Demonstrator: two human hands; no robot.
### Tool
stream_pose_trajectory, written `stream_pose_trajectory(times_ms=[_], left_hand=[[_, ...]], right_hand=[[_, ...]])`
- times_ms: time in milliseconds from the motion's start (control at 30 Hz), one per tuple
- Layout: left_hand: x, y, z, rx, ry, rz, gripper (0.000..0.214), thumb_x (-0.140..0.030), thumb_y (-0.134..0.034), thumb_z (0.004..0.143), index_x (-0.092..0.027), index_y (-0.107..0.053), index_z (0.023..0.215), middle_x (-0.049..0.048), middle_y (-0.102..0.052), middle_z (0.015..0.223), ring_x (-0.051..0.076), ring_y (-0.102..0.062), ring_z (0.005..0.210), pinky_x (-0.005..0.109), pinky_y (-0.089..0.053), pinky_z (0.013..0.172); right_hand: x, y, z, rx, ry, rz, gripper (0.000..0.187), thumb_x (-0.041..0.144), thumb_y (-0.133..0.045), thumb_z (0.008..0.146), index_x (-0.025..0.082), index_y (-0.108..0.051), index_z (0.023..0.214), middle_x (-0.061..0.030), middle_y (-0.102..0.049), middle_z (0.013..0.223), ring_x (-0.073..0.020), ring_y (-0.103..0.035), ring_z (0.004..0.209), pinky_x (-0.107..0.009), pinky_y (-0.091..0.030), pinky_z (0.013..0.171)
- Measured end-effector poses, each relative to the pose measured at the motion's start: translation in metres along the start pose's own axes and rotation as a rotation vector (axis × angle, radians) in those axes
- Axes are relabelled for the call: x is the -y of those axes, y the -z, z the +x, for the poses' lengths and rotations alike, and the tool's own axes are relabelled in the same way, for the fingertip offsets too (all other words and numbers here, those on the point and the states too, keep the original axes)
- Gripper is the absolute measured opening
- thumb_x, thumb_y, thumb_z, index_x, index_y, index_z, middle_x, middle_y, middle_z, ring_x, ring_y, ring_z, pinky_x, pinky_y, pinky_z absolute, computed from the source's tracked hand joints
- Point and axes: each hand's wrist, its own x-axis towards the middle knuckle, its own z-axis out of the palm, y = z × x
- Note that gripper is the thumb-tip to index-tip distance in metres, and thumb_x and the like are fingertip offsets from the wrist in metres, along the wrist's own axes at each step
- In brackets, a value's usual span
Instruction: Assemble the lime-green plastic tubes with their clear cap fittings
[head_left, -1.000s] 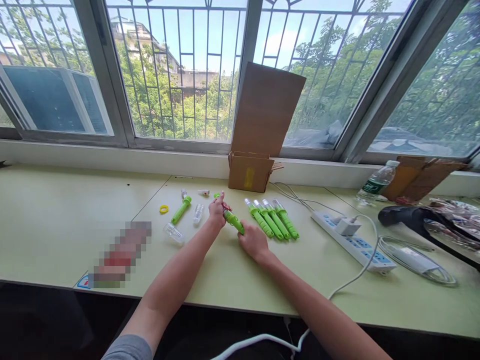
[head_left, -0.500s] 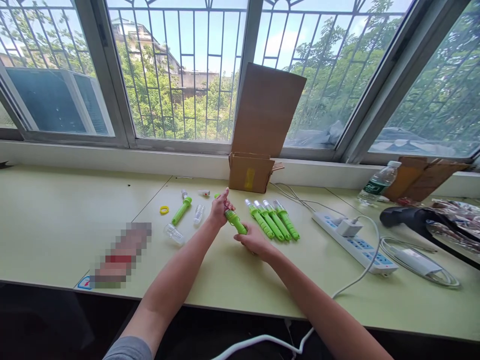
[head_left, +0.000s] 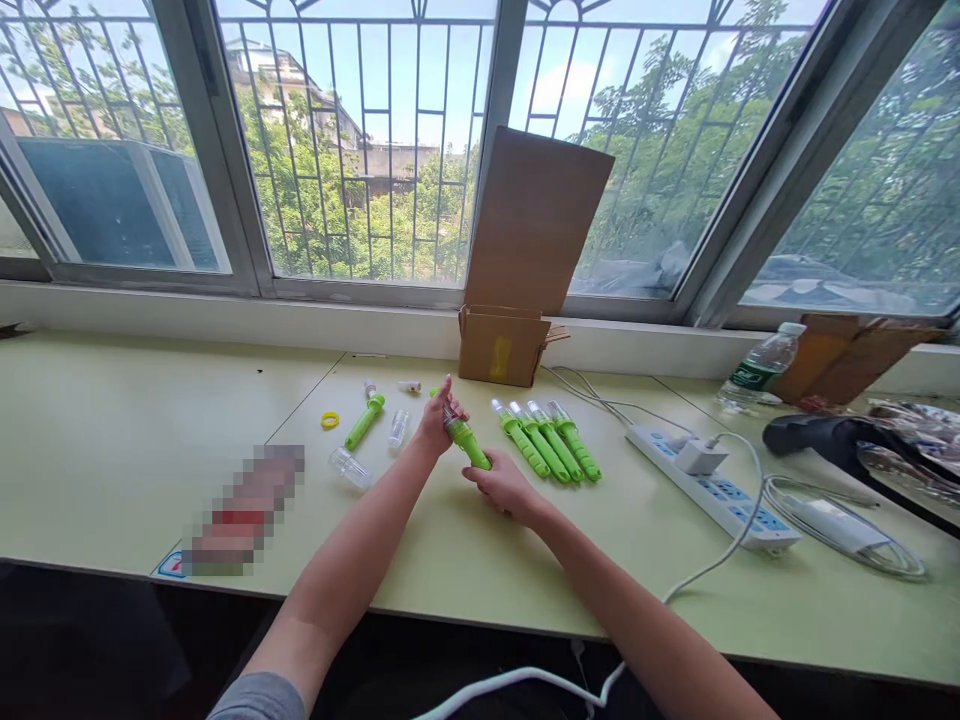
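Observation:
Both my hands hold one green plastic stick (head_left: 469,444) just above the pale green table (head_left: 135,440). My left hand (head_left: 437,419) pinches its upper end, where a small red part shows. My right hand (head_left: 505,485) grips its lower end. Just right of my hands, several matching green sticks with clear tips (head_left: 546,447) lie side by side. To the left lie another green stick (head_left: 363,420), two clear caps (head_left: 397,426) (head_left: 349,467), a yellow ring (head_left: 328,420) and a small white piece (head_left: 409,385).
An open cardboard box (head_left: 501,345) stands at the window sill behind the sticks. A white power strip (head_left: 712,487) with a plugged charger and cables lies to the right. Further right are a water bottle (head_left: 760,367), a black object (head_left: 825,437) and more cardboard (head_left: 847,352).
My hands have lifted the green stick slightly and tilted it more upright. My right hand has slid a little left and closed round the lower end.

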Motion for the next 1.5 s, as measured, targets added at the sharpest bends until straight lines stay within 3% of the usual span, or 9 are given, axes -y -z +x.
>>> stream_pose_trajectory(times_ms=[167, 300, 433, 500, 600, 800, 1100, 1333, 1500], left_hand=[[0.004, 0.004, 0.004, -0.033, -0.003, -0.044, 0.053, -0.059, -0.078, 0.059, -0.018, -0.044, 0.062, -0.0057, -0.046, 0.051, 0.007, -0.045, 0.043, 0.025, -0.042, 0.053], [0.007, 0.007, 0.008, -0.068, 0.000, -0.077, 0.054, -0.062, -0.076, 0.060, -0.018, -0.045, 0.065, -0.0044, -0.047, 0.053, 0.009, -0.048, 0.045, 0.026, -0.045, 0.056], [0.016, 0.007, 0.009, -0.251, -0.066, -0.094, 0.053, -0.064, -0.072, 0.064, -0.019, -0.046, 0.069, -0.0031, -0.050, 0.055, 0.011, -0.052, 0.048, 0.029, -0.048, 0.059], [0.020, 0.005, 0.009, -0.366, -0.125, -0.097, 0.052, -0.065, -0.070, 0.065, -0.019, -0.046, 0.071, -0.0033, -0.050, 0.055, 0.011, -0.052, 0.047, 0.028, -0.047, 0.057], [0.024, 0.002, 0.007, -0.436, -0.159, -0.066, 0.051, -0.062, -0.073, 0.064, -0.020, -0.044, 0.069, -0.0057, -0.046, 0.051, 0.009, -0.048, 0.042, 0.026, -0.044, 0.051], [0.020, 0.000, 0.007, -0.457, -0.142, 0.034, 0.044, -0.047, -0.074, 0.068, -0.020, -0.040, 0.061, -0.0073, -0.041, 0.044, 0.009, -0.042, 0.037, 0.023, -0.039, 0.045], [0.014, -0.002, 0.004, -0.272, -0.076, 0.017, 0.031, -0.028, -0.066, 0.072, -0.020, -0.039, 0.061, -0.0062, -0.040, 0.045, 0.009, -0.044, 0.039, 0.025, -0.040, 0.050], [0.009, -0.003, 0.004, -0.047, -0.045, 0.018, 0.032, -0.026, -0.068, 0.070, -0.019, -0.039, 0.057, -0.0055, -0.039, 0.044, 0.008, -0.040, 0.039, 0.026, -0.039, 0.049], [0.004, -0.006, 0.002, 0.033, 0.002, 0.037, 0.037, -0.029, -0.072, 0.068, -0.019, -0.038, 0.056, -0.0055, -0.037, 0.044, 0.008, -0.040, 0.040, 0.026, -0.037, 0.049]], right_hand=[[-0.004, -0.003, 0.006, -0.249, 0.225, -0.401, 0.016, 0.029, -0.055, 0.079, 0.019, -0.049, 0.069, 0.0020, -0.052, 0.062, -0.0123, -0.049, 0.057, -0.024, -0.032, 0.054], [-0.005, -0.001, 0.006, -0.404, 0.165, -0.778, 0.016, 0.029, -0.051, 0.087, 0.016, -0.060, 0.090, -0.0065, -0.066, 0.079, -0.0187, -0.060, 0.073, -0.026, -0.034, 0.061], [-0.007, 0.001, 0.009, -0.447, 0.102, -1.102, 0.019, 0.026, -0.047, 0.092, 0.017, -0.060, 0.103, -0.0099, -0.068, 0.087, -0.0216, -0.064, 0.076, -0.027, -0.034, 0.060], [-0.007, 0.002, 0.010, -0.460, 0.124, -1.183, 0.019, 0.021, -0.043, 0.094, 0.018, -0.059, 0.104, -0.0102, -0.068, 0.091, -0.0223, -0.065, 0.078, -0.027, -0.034, 0.060], [-0.008, 0.001, 0.010, -0.471, 0.147, -1.230, 0.021, 0.018, -0.039, 0.095, 0.018, -0.058, 0.105, -0.0112, -0.068, 0.093, -0.0230, -0.066, 0.080, -0.027, -0.035, 0.060], [-0.005, -0.001, 0.008, -0.394, 0.115, -1.187, 0.017, 0.023, -0.045, 0.093, 0.019, -0.056, 0.105, -0.0091, -0.069, 0.086, -0.0221, -0.065, 0.076, -0.027, -0.033, 0.059], [0.000, -0.001, 0.006, -0.371, 0.064, -0.996, 0.019, 0.021, -0.049, 0.085, 0.021, -0.058, 0.102, -0.0064, -0.068, 0.085, -0.0203, -0.062, 0.078, -0.026, -0.028, 0.058], [-0.003, -0.001, 0.004, -0.304, 0.157, -0.601, 0.011, 0.019, -0.051, 0.079, 0.019, -0.057, 0.087, -0.0013, -0.062, 0.077, -0.0161, -0.055, 0.072, -0.024, -0.032, 0.061], [-0.003, -0.002, 0.003, -0.189, 0.202, -0.242, 0.010, 0.024, -0.054, 0.073, 0.020, -0.049, 0.081, 0.0052, -0.047, 0.062, -0.0117, -0.045, 0.055, -0.023, -0.032, 0.052]])
